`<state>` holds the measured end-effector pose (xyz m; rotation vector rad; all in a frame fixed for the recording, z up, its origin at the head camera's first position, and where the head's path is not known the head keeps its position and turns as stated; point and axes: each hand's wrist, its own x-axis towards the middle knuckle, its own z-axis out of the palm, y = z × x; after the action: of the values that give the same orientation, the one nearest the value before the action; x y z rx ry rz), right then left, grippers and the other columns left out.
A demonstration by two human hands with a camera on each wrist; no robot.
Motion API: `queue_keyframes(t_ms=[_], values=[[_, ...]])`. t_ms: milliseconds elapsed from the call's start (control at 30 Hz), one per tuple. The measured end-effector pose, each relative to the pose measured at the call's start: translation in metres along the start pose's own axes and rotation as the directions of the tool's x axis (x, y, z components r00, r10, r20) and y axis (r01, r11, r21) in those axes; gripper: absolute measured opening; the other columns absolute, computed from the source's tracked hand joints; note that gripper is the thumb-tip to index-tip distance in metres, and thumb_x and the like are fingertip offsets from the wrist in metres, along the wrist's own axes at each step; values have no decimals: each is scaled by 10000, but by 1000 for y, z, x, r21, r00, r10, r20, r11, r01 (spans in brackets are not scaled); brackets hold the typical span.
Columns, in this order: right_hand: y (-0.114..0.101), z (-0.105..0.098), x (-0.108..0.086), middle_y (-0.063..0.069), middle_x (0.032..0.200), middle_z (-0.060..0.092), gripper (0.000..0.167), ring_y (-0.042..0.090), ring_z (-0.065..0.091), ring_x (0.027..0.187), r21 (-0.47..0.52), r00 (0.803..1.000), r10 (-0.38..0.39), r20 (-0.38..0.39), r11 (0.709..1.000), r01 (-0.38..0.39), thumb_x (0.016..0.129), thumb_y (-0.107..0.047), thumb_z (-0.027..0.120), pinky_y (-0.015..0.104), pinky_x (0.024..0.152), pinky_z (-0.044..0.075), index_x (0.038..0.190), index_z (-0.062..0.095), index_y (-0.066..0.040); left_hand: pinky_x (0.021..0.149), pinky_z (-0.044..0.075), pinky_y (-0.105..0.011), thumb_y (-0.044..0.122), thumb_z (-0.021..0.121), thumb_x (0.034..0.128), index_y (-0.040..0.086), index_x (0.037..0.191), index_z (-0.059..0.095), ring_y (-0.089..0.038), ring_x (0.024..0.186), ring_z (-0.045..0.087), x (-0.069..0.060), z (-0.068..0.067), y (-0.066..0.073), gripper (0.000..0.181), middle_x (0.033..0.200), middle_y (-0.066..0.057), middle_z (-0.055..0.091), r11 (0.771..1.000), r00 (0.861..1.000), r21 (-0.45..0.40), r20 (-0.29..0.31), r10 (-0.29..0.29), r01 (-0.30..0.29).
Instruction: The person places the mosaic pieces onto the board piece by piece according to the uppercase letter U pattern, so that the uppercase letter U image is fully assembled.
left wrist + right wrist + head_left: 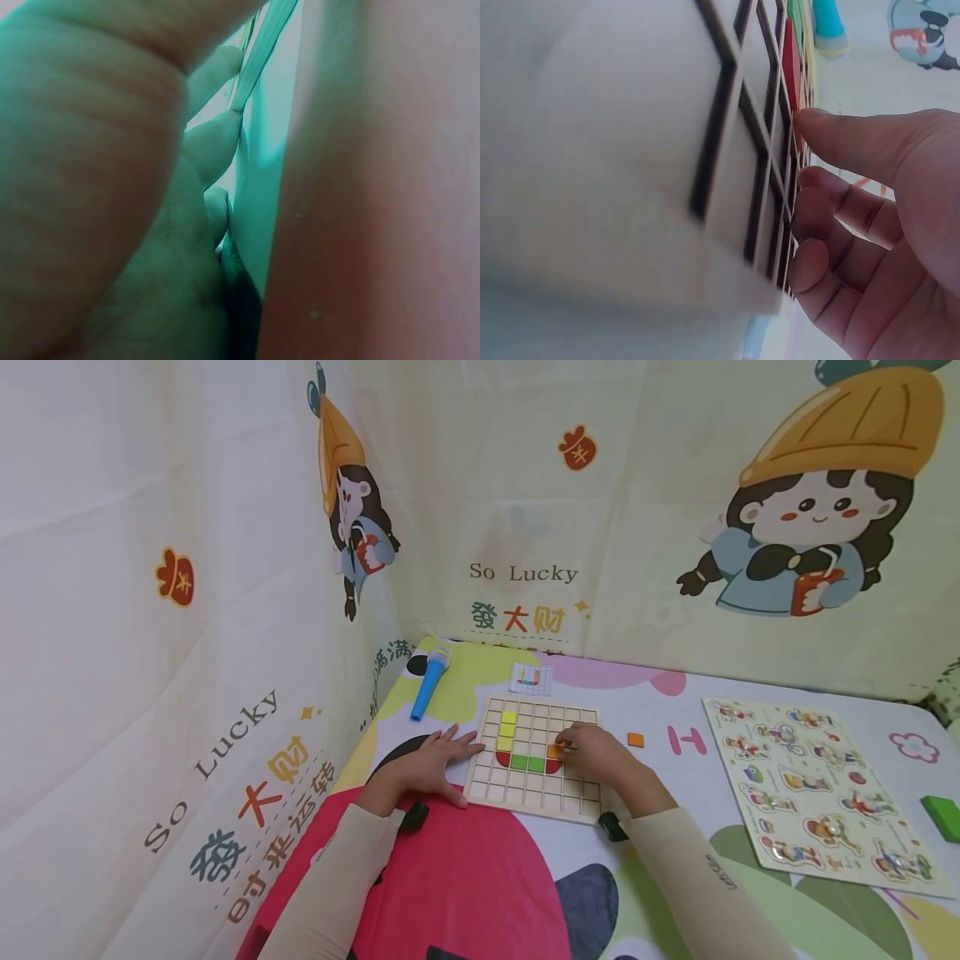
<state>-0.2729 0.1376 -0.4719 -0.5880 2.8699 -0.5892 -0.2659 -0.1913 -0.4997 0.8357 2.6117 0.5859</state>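
Note:
A wooden grid board (495,792) lies on the table. In its cells are several yellow square tiles (507,731) in a column, green tiles (527,763) in a row below, and red rounded corner pieces (502,760) at the ends of that row. My right hand (600,756) bends over the right part of the board, thumb and fingertips at an orange square tile (554,751) just above the right red piece; the fingers partly hide it. Spread flat, my left hand (427,766) rests at the board's left edge, its thumb by the lower left corner.
A loose orange tile (636,740) lies right of the board. Behind it is a small pattern card (531,679), with a blue toy microphone (429,685) to the left. A picture puzzle board (817,785) and a green block (942,818) lie at the right. Printed cloth hangs behind and left.

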Motion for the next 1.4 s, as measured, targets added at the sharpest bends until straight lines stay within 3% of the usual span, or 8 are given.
queue_keyframes(t_ms=[267,533,733,933,1167,1400], values=[[23,-5,-13,60,1051,616,245,260,581,977,2,1000,-18,-19,1000,18,911,-157,667,451,898,482,1134,697,-59,1157,30,-485,553,835,655,335,1534,308,-228,1475,-23,-3,-1,1,1048,1607,81,170,1000,1000,-13,-6,10,-10],[44,-20,-28,74,957,609,230,268,580,875,-29,995,-67,-69,997,65,874,-94,699,470,833,483,1088,693,-10,1156,44,-488,526,855,645,340,1517,349,-216,1474,-14,-5,-1,2,1026,1600,102,188,999,1000,-46,-24,-18,17],[63,-30,-38,104,963,620,236,312,595,898,-49,994,-82,-76,996,78,863,-37,666,492,833,484,1091,687,19,1157,52,-488,498,867,642,347,1511,357,-216,1474,-8,-5,0,1,1019,1596,106,193,998,999,-53,-26,-27,26],[77,-28,-42,109,987,621,223,315,596,929,-44,999,-34,-42,999,32,888,-62,658,498,849,482,1101,692,-9,1152,85,-505,498,873,632,361,1508,358,-212,1474,-2,-3,1,-1,1025,1595,113,196,998,999,-52,-30,-42,41],[80,-26,-44,90,992,629,228,272,595,902,-39,1000,14,-18,999,-15,847,-124,725,480,833,478,1060,712,-43,1153,75,-504,528,857,639,354,1510,356,-217,1474,-2,-2,1,-2,1021,1598,105,192,999,999,-49,-26,-25,23],[79,-25,-45,69,951,650,212,286,603,910,-11,999,24,-23,1000,-25,844,-53,706,494,852,475,1054,707,-27,1153,74,-504,540,852,638,356,1508,360,-218,1474,-2,-2,1,-1,1017,1596,110,193,998,999,-55,-30,-11,9]])
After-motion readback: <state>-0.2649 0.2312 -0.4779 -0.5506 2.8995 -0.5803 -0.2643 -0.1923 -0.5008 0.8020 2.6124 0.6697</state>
